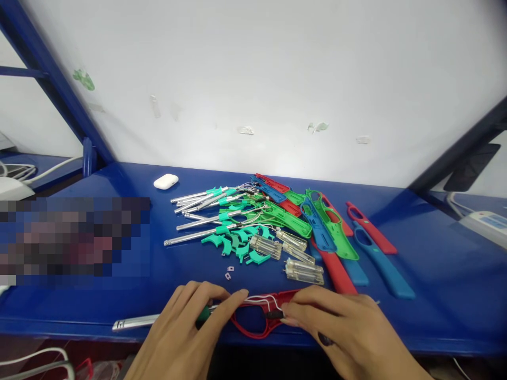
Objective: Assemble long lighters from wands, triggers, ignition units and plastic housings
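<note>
Left hand (194, 316), right hand (343, 322), both gripping red casing (259, 334), teal triggers (227, 245), clear tanks (304, 271) just beyond

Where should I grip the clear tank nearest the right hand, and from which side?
I'd pinch the clear tank mid-body across its long sides, coming down from the near side with the right hand once free. It lies flat, fitting end leftward; bare blue tabletop borders its near edge, while a red handle crowds its right end.

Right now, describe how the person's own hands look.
The left hand and right hand are both bare, each with slender fingers. No gloves, sleeves, watch or bracelets show within the picture.
</note>
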A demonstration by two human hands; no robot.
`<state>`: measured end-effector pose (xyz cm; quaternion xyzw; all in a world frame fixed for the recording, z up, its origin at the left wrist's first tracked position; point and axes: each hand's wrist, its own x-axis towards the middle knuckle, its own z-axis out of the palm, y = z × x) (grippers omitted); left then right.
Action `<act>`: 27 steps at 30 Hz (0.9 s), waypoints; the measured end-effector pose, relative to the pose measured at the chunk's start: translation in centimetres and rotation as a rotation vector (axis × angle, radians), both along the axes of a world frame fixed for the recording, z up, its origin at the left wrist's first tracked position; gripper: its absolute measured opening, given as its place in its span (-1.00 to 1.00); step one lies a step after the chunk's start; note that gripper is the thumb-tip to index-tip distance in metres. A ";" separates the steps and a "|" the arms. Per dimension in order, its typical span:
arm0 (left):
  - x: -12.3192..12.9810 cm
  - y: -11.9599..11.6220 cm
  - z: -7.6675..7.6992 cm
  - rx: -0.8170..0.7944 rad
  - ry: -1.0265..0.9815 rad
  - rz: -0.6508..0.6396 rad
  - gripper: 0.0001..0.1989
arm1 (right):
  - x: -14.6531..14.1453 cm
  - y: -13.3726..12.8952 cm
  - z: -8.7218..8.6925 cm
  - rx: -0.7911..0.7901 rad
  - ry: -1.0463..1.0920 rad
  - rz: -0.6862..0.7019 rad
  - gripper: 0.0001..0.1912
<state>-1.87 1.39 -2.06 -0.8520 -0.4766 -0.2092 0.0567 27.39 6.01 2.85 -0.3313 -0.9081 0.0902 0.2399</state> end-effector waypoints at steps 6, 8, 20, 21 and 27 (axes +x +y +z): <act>0.0 0.1 0.6 0.069 -0.026 -0.022 -0.38 | -0.6 -0.2 0.6 0.291 -0.052 -0.009 -0.50; 0.1 0.3 0.9 0.115 -0.052 -0.032 -0.48 | -0.6 -0.2 0.5 0.311 -0.029 -0.026 -0.50; 1.9 3.4 4.3 0.152 -0.139 0.059 -0.78 | -0.3 -0.2 -1.1 0.224 0.048 -0.030 -0.61; 2.4 4.1 4.7 0.129 -0.128 0.061 -0.80 | -0.3 -0.2 -1.3 0.213 0.049 -0.029 -0.63; 4.8 6.9 5.4 0.055 -0.052 0.065 -0.85 | -0.1 -0.3 -1.9 0.152 0.084 -0.026 -0.72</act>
